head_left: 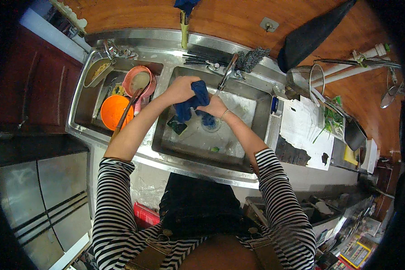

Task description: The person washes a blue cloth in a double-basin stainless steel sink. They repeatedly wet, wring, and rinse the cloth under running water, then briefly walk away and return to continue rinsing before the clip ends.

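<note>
A dark blue wet cloth is bunched between my hands above the right basin of a stainless steel sink. My left hand grips its upper left part, and my right hand holds it from the right, just below the spout of the faucet. Part of the cloth hangs down towards the basin floor. Under my hands is a round, clear-looking shape; whether it is a drain or splashing water cannot be told. A dark green scouring pad lies at the basin's left.
The left basin holds an orange bowl, a pink pot and a metal strainer. A long wooden handle crosses its edge near my left forearm. Steel wool lies behind the faucet; green onions are at the right.
</note>
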Motion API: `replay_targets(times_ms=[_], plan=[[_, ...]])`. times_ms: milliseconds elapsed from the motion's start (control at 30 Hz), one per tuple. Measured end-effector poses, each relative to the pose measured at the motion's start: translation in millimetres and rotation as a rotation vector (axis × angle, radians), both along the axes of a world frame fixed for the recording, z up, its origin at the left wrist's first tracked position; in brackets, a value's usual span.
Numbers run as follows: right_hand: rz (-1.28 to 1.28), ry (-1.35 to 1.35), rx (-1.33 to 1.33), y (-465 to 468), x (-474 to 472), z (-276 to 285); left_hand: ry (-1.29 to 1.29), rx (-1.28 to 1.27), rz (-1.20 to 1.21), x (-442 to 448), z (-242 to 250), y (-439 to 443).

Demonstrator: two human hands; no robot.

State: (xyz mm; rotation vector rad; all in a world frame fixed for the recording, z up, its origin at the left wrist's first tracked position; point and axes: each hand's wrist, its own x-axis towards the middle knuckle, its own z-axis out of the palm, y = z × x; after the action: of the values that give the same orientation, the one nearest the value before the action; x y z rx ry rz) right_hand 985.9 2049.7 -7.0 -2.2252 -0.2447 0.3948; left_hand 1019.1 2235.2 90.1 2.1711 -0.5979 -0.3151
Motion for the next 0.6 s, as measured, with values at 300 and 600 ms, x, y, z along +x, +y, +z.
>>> replay_targets(times_ms=[300, 600], plan=[[-0.689, 0.173, 0.728, -13.2, 10.6, -33.1, 0.032, 0.261, 0.305, -51.9, -89.5, -11.8], [-0.105, -0.043, 0.301, -21.6, 5.3, 8.8, -0.161, -0.197, 0.441, -70.0, -169.4, -80.2]])
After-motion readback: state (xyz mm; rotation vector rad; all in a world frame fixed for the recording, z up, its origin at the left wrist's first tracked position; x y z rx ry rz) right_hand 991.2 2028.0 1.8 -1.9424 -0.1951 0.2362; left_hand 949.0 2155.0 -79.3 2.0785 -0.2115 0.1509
